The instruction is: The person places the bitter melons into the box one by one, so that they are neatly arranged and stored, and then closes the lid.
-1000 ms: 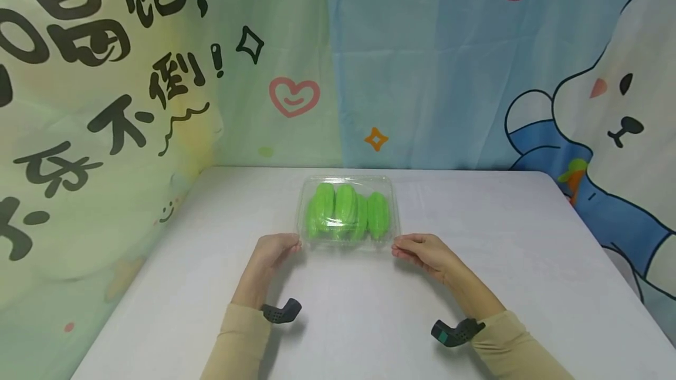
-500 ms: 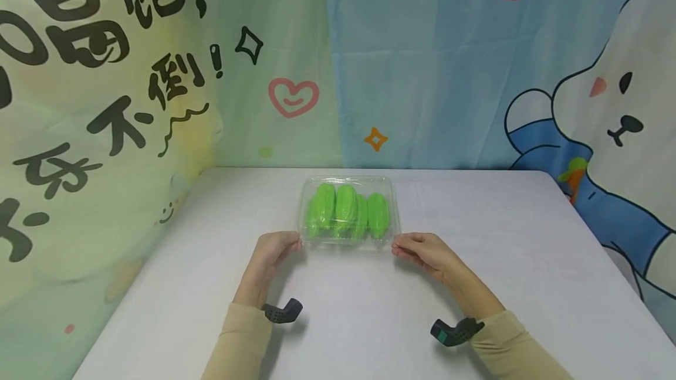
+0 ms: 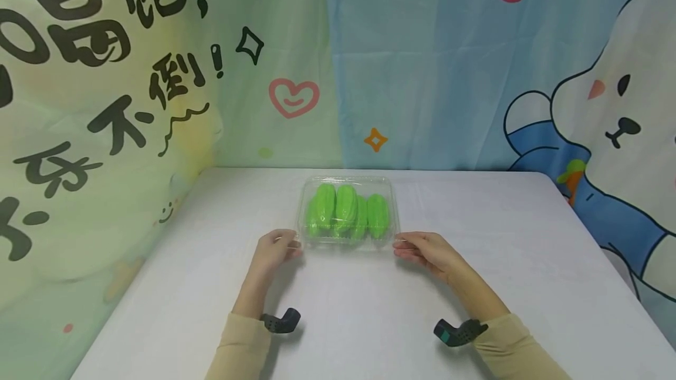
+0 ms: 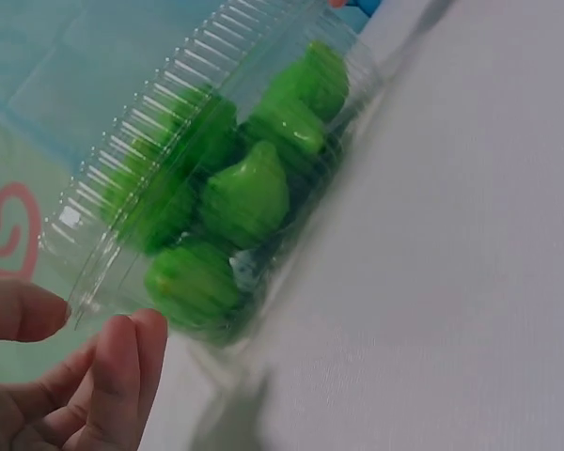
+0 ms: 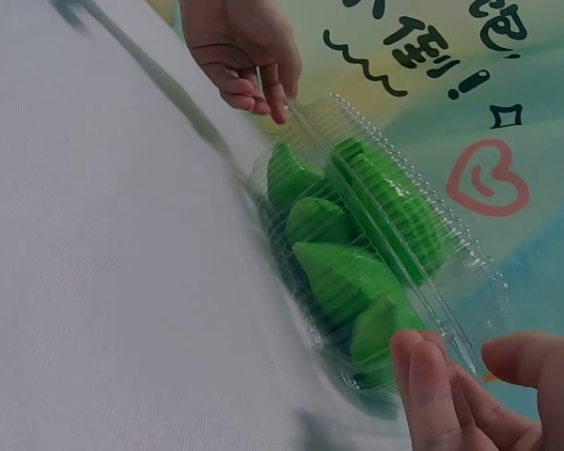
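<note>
A clear plastic clamshell box (image 3: 345, 239) with a ribbed lid sits towards the back of the white table. Inside lie several bright green, ribbed, fruit-like pieces (image 3: 345, 207) with pointed ends. My left hand (image 3: 271, 251) is at the box's near left corner; in the left wrist view its thumb (image 4: 38, 312) meets the rim and the bent fingers (image 4: 122, 362) sit just below. At the near right corner my right hand (image 3: 428, 254) holds the rim, which runs between thumb (image 5: 517, 357) and fingers (image 5: 425, 381). Some fingers are hidden behind others.
A white table (image 3: 345, 321) lies under both forearms. Behind it hangs a printed curtain (image 3: 422, 63) with hearts, lettering and a cartoon bear. Dark wrist cameras are worn on the left wrist (image 3: 282, 321) and the right wrist (image 3: 459, 332).
The left thumb and fingers have spread a little at the corner, and the left wrist has dropped slightly. The right hand has shifted slightly to the right. The box has stayed in place.
</note>
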Demonstrator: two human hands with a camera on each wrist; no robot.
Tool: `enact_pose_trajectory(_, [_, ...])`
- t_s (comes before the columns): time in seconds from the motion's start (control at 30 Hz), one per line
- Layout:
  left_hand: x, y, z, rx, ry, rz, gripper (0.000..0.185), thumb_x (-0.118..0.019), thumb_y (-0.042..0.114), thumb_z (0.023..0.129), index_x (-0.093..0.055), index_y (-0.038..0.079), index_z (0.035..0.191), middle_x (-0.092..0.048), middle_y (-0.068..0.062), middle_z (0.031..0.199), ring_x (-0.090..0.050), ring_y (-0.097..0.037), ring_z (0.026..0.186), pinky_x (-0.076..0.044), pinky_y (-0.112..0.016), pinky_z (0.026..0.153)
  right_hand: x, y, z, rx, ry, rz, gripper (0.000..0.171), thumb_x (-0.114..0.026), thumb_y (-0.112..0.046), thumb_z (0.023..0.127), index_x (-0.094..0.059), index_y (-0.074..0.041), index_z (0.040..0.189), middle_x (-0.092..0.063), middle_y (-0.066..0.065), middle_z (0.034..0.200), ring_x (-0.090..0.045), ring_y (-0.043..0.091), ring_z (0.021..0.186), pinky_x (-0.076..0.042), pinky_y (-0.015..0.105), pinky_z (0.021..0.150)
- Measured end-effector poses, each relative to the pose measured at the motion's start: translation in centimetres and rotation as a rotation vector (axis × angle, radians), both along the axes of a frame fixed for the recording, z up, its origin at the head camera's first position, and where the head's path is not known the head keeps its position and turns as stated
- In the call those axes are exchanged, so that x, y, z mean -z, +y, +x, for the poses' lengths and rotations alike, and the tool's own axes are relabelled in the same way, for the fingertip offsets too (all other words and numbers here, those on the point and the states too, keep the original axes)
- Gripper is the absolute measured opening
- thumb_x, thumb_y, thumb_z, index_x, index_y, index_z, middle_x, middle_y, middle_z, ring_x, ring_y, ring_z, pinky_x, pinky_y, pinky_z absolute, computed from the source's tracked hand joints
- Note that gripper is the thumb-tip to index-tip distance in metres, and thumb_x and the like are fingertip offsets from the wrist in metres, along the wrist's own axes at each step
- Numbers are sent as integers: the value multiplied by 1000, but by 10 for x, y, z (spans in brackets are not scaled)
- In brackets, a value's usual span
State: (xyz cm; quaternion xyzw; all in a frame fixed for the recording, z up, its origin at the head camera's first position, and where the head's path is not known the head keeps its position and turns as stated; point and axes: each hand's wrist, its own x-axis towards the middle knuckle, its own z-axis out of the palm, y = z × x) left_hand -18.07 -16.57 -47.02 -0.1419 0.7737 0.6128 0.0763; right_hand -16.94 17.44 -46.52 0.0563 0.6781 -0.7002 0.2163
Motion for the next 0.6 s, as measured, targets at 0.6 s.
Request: enact_pose_trajectory(0.6, [6,-5,-3,14,315,-418,35,-49,26,95,-59,9,124,-61,-14,126,-60,-31,113,-52,-47,92,6,3,-1,-24,442,706,50,-46,-39,99,-49,-7,137,-56,19,132,-59,36,116,-53,45,92])
